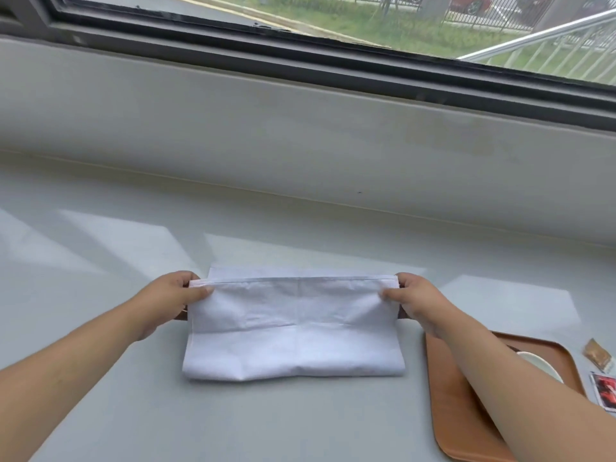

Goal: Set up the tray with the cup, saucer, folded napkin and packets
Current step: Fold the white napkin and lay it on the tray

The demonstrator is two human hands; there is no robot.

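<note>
A white cloth napkin [293, 328] lies on the pale counter, folded over so its hemmed edge is lifted. My left hand [173, 295] pinches the upper left corner of that edge. My right hand [413, 298] pinches the upper right corner. A brown tray [446, 395] sits at the lower right, partly under my right forearm. On the tray a white saucer [543, 365] shows only as a sliver past the arm. No cup is visible. A brown packet [600, 355] and a red packet [605, 390] lie on the counter right of the tray.
The grey counter [133, 248] runs back to a low wall [300, 135] under a dark-framed window [333, 58]. Grass and a metal railing show outside.
</note>
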